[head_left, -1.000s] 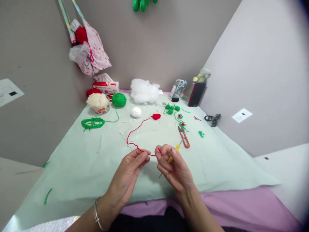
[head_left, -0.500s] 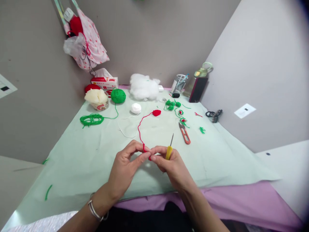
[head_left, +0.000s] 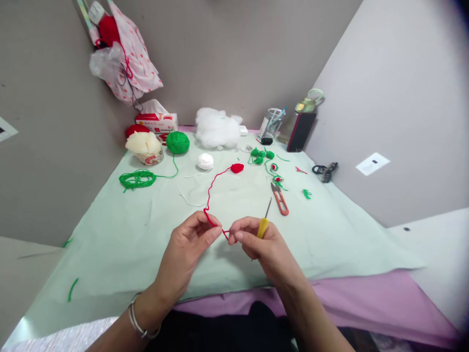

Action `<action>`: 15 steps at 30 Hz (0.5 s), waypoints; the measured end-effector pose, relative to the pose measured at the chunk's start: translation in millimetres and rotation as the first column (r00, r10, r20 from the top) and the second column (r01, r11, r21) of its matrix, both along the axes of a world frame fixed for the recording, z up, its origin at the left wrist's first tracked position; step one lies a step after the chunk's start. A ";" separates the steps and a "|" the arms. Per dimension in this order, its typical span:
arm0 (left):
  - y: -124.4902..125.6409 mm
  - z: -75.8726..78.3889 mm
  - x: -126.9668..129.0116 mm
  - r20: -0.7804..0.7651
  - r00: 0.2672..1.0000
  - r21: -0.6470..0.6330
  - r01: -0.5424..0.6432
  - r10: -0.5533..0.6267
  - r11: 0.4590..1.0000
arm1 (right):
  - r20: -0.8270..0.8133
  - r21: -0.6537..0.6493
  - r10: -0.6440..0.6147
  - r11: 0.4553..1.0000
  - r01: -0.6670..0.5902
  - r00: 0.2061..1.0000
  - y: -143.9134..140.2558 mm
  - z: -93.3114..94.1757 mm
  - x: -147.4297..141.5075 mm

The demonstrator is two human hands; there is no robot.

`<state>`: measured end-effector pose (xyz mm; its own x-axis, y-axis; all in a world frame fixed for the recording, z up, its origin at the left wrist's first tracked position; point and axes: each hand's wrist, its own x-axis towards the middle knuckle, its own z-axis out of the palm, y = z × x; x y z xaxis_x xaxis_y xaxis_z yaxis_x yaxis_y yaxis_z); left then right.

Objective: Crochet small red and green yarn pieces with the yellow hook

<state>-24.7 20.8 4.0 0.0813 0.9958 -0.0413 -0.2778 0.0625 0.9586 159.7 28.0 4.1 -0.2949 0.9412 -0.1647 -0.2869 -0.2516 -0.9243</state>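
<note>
Your left hand (head_left: pixel 186 249), a bracelet (head_left: pixel 137 320) on its wrist, is curled with thumb and forefinger pinched on the red yarn (head_left: pixel 210 193), the other fingers folded loosely beneath. Your right hand (head_left: pixel 262 247) faces it, just beside, fingertips nearly meeting; its thumb and forefinger pinch the near end of the same strand, where a small loop shows between the two hands. The right hand also grips a crochet hook (head_left: pixel 263 224) by its yellow handle, the metal shaft pointing up and away from you. Both hands hover above the pale green cloth (head_left: pixel 110 244) that covers the table, with a purple sheet (head_left: pixel 366 303) showing at its near edge.

From your left fingers the red yarn runs away from you in a curve to a small red crocheted piece (head_left: pixel 237 168) lying on the cloth at mid-distance. To the right of that strand lie orange-handled snips (head_left: pixel 280 199). Farther and right are small green crocheted pieces (head_left: pixel 261 157); to the left, a loose coil of green yarn (head_left: pixel 137 179) and a white yarn ball (head_left: pixel 205 161).

Along the far edge stand a cup of cream yarn (head_left: pixel 145 147), a green yarn ball (head_left: pixel 178 142), a tissue box (head_left: pixel 157 121), a heap of white stuffing (head_left: pixel 216 128), a clear cup of tools (head_left: pixel 273 124) and a bottle (head_left: pixel 306 115). A spotted bag (head_left: pixel 128 54) hangs on the far left wall.
</note>
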 end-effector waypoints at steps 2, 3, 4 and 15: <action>0.3 1.9 -0.1 -0.123 0.992 0.085 0.034 -0.024 0.996 | 0.108 0.036 0.025 0.999 -0.029 0.994 -1.1 1.6 -2.0; 0.7 2.6 0.4 -0.178 0.983 0.113 0.055 -0.035 0.992 | 0.135 0.043 0.043 0.998 -0.049 0.990 -1.5 2.0 -2.9; 1.2 3.1 1.2 -0.220 0.974 0.128 0.073 -0.043 0.989 | 0.149 0.039 0.059 0.997 -0.066 0.987 -1.7 1.9 -3.6; 1.6 -2.3 2.6 -0.233 0.957 0.050 0.189 -0.172 0.981 | 0.082 0.034 -0.036 0.999 0.034 0.996 1.4 -10.0 0.5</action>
<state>-22.1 22.4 1.8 0.2566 0.9665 -0.0097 -0.0432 0.0215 0.9988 160.1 29.4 -5.9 -0.2483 0.9560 -0.1561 -0.2171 -0.2120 -0.9528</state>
